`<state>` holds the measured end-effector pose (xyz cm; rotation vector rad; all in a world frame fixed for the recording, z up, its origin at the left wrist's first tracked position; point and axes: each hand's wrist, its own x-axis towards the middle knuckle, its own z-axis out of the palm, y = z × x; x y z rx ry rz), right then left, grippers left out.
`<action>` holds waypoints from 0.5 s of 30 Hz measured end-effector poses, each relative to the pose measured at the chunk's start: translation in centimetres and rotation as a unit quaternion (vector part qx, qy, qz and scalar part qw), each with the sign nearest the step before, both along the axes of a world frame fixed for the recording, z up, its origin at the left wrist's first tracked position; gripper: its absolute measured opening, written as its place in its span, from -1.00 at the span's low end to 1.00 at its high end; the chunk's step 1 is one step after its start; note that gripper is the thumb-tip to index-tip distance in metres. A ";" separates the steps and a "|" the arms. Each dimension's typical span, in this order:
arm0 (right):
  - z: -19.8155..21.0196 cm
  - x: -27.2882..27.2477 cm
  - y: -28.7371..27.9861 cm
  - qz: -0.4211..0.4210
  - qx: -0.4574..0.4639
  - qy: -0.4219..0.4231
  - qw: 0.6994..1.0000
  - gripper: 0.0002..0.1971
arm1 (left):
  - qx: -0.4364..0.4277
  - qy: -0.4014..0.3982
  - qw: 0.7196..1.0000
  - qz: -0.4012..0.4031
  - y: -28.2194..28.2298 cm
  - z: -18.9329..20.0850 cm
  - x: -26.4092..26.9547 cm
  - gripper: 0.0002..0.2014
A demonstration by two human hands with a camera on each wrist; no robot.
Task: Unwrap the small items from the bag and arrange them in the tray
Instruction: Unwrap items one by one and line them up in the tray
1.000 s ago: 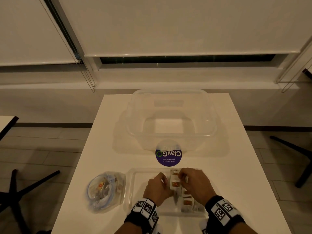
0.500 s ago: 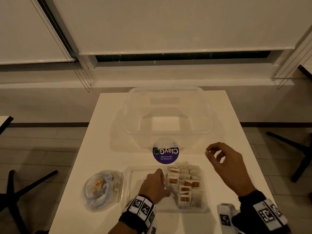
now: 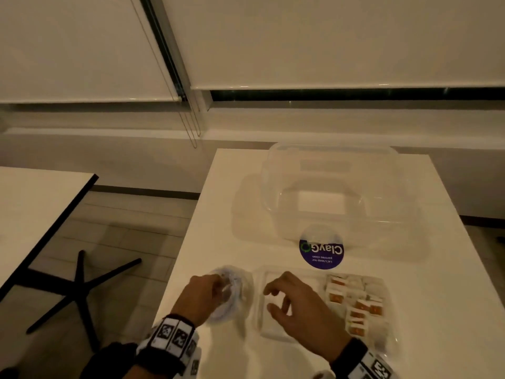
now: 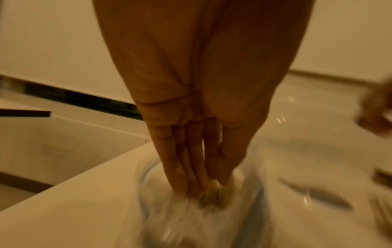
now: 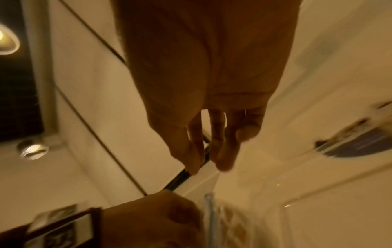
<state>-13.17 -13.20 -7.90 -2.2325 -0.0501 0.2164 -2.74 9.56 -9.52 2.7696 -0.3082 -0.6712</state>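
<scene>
From the head view, the left hand reaches into the clear bag lying just left of the tray, while the right hand hovers over the tray's bare left half, fingers loosely curled and holding nothing; the small items fill the tray's right side. The left wrist view, blurred, shows fingertips pinching a small pale thing inside the bag. The right wrist view shows relaxed fingers above the table. The thin bag could slide or lift with the pull, spilling what remains. The white table also carries a clear tub; blinds hang behind.
</scene>
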 end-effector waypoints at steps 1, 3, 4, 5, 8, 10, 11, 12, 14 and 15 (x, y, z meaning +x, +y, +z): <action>-0.3 0.7 1.6 0.038 -0.012 0.015 0.999 -0.73 | 0.017 0.002 1.000 -0.026 -0.1 -1.3 -0.1 -0.80; -0.9 2.2 4.0 0.092 -0.037 0.037 0.994 -0.62 | 0.009 0.017 0.999 -0.032 -0.7 -3.0 -0.1 -0.73; -1.1 2.9 4.8 0.109 -0.048 0.047 0.992 -0.60 | 0.011 0.015 0.999 -0.033 -0.9 -3.4 -0.1 -0.72; -1.4 3.4 5.4 0.117 -0.059 0.056 0.990 -0.58 | 0.021 0.009 0.999 -0.041 -1.1 -3.8 0.1 -0.72; -2.3 4.4 5.9 0.104 -0.089 0.068 0.988 -0.56 | 0.049 -0.006 0.997 -0.063 -1.2 -4.8 0.2 -0.69; -2.8 4.6 5.9 0.092 -0.092 0.070 0.989 -0.57 | 0.042 -0.013 0.997 -0.068 -1.2 -5.1 0.1 -0.66; -2.9 4.6 5.9 0.087 -0.096 0.072 0.989 -0.58 | 0.042 -0.018 0.997 -0.066 -1.2 -5.1 0.1 -0.65; -3.0 4.7 5.9 0.083 -0.101 0.071 0.989 -0.59 | 0.045 -0.029 0.997 -0.062 -1.2 -5.1 0.1 -0.64; -3.2 4.9 6.2 0.073 -0.116 0.063 0.989 -0.59 | 0.047 -0.057 0.996 -0.056 -1.3 -5.3 0.0 -0.64; -3.3 5.0 6.4 0.068 -0.123 0.059 0.988 -0.60 | 0.046 -0.066 0.995 -0.054 -1.3 -5.3 0.0 -0.64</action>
